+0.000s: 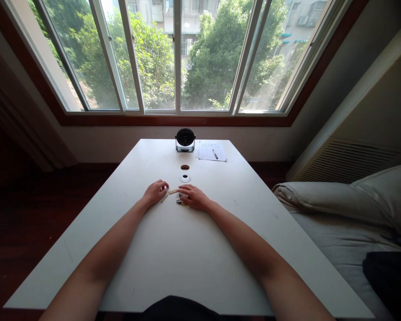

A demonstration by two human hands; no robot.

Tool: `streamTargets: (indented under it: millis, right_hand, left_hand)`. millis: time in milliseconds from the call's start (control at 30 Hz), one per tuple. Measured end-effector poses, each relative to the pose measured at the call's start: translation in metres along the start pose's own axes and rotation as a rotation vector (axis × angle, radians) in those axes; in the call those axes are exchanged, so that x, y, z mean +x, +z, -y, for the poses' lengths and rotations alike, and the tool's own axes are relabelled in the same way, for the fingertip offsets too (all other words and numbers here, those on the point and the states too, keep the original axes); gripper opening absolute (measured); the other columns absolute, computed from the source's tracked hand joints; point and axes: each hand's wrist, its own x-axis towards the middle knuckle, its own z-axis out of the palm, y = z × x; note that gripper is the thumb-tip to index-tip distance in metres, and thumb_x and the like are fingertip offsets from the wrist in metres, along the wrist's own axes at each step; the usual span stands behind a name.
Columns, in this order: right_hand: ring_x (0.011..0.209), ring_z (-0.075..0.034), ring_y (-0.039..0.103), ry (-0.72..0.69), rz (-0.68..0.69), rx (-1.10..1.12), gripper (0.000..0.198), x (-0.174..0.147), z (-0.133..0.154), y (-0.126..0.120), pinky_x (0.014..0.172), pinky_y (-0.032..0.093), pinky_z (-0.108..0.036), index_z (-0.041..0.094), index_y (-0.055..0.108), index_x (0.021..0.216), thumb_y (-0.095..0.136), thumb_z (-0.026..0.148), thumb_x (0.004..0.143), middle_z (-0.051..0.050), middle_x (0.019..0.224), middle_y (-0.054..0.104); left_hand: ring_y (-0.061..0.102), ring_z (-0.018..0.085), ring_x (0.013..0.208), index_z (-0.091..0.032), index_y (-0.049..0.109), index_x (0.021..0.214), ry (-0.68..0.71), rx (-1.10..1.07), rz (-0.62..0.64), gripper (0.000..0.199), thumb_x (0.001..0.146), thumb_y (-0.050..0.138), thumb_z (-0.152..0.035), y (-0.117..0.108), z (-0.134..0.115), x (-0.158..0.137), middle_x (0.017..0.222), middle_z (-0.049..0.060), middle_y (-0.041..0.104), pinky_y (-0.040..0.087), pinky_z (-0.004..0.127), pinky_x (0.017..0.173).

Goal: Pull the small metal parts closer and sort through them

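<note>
Both forearms stretch out; tan strips [172,192] lie between loosely curled left fingers [163,185] and flat right fingers [186,189].

1 view only, head cam, worn by the person seated at the near end of the white table [173,249]. Looks fwd and down along the tabletop toward the window [177,53] on the far wall. Wide lens, edges bowed. Both forearms run up from the bottom edge; left hand [154,192] and right hand [194,196] sit mid-frame, near the cam. Bed [341,223] at right edge.
</note>
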Motion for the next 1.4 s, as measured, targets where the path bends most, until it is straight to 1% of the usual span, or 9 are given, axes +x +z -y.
streamTargets:
  millis: [167,467,600,700,767,867,1033,1267,1400]
  right_hand:
    - [0.128,-0.024,0.051,-0.030,0.011,-0.016,0.030,0.002,0.001,0.002,0.111,0.037,-0.042,0.028,0.064,0.126,0.056,0.032,0.097,-0.006,0.133,0.061]
    - [0.114,-0.022,0.058,0.064,-0.052,-0.007,0.020,0.002,0.002,0.003,0.104,0.041,-0.038,0.025,0.071,0.108,0.057,0.031,0.095,-0.007,0.117,0.067]
    - [0.102,-0.020,0.061,0.270,-0.185,0.076,0.018,0.004,-0.006,0.005,0.096,0.043,-0.034,0.024,0.073,0.097,0.057,0.030,0.093,-0.005,0.104,0.070]
    - [0.090,-0.019,0.062,0.462,-0.288,0.150,0.021,0.005,-0.014,0.004,0.084,0.045,-0.030,0.022,0.074,0.089,0.055,0.031,0.091,-0.004,0.092,0.071]
    - [0.080,-0.017,0.061,0.521,-0.303,0.235,0.022,0.005,-0.016,0.003,0.075,0.045,-0.027,0.021,0.073,0.087,0.055,0.034,0.089,-0.003,0.084,0.070]
    - [0.071,-0.016,0.060,0.525,-0.253,0.424,0.026,0.005,-0.014,0.001,0.067,0.045,-0.025,0.020,0.073,0.087,0.055,0.039,0.087,0.000,0.076,0.068]
    - [0.077,-0.016,0.063,0.437,-0.251,0.614,0.028,0.008,-0.003,0.002,0.073,0.049,-0.027,0.019,0.071,0.086,0.054,0.042,0.087,-0.001,0.080,0.069]
    - [0.077,-0.017,0.062,0.557,-0.496,0.399,0.030,0.004,-0.018,0.000,0.075,0.049,-0.028,0.020,0.067,0.080,0.049,0.042,0.089,-0.002,0.078,0.067]
    - [0.078,-0.018,0.059,0.592,-0.503,0.218,0.024,0.001,-0.029,-0.001,0.076,0.047,-0.029,0.021,0.068,0.083,0.052,0.037,0.088,-0.003,0.082,0.067]
  left_hand:
    - [0.058,0.015,0.072,-0.025,0.071,0.098,0.016,-0.010,-0.014,0.020,0.089,0.057,-0.035,0.007,-0.013,-0.002,0.090,0.002,0.062,0.044,0.028,0.069]
    - [0.059,0.013,0.073,-0.027,0.072,0.098,0.115,-0.040,0.061,0.019,0.086,0.062,-0.038,0.005,-0.020,-0.004,0.094,0.002,0.061,0.046,0.026,0.072]
    - [0.061,0.015,0.077,-0.026,0.071,0.099,0.057,0.004,0.015,0.021,0.088,0.060,-0.040,0.015,-0.027,0.004,0.096,0.003,0.061,0.046,0.027,0.073]
    - [0.061,0.016,0.078,-0.026,0.070,0.098,0.035,0.033,0.015,0.021,0.089,0.060,-0.041,0.023,-0.034,0.011,0.098,0.003,0.062,0.046,0.028,0.072]
    - [0.061,0.016,0.079,-0.026,0.070,0.098,0.030,0.034,0.023,0.020,0.089,0.060,-0.041,0.027,-0.036,0.016,0.098,0.003,0.062,0.045,0.028,0.072]
    - [0.060,0.016,0.078,-0.026,0.069,0.097,0.019,0.021,0.038,0.020,0.088,0.060,-0.041,0.029,-0.036,0.024,0.097,0.003,0.062,0.045,0.028,0.071]
    - [0.059,0.016,0.077,-0.024,0.068,0.089,0.056,0.004,0.057,0.015,0.084,0.064,-0.038,0.033,-0.037,0.039,0.093,0.003,0.062,0.044,0.028,0.071]
    - [0.057,0.016,0.077,-0.022,0.066,0.086,0.100,-0.075,0.080,0.015,0.079,0.069,-0.034,0.038,-0.038,0.042,0.091,0.002,0.063,0.043,0.027,0.071]
    - [0.056,0.015,0.077,-0.022,0.064,0.087,0.122,-0.113,0.054,0.014,0.077,0.071,-0.030,0.043,-0.046,0.035,0.090,0.001,0.064,0.043,0.027,0.072]
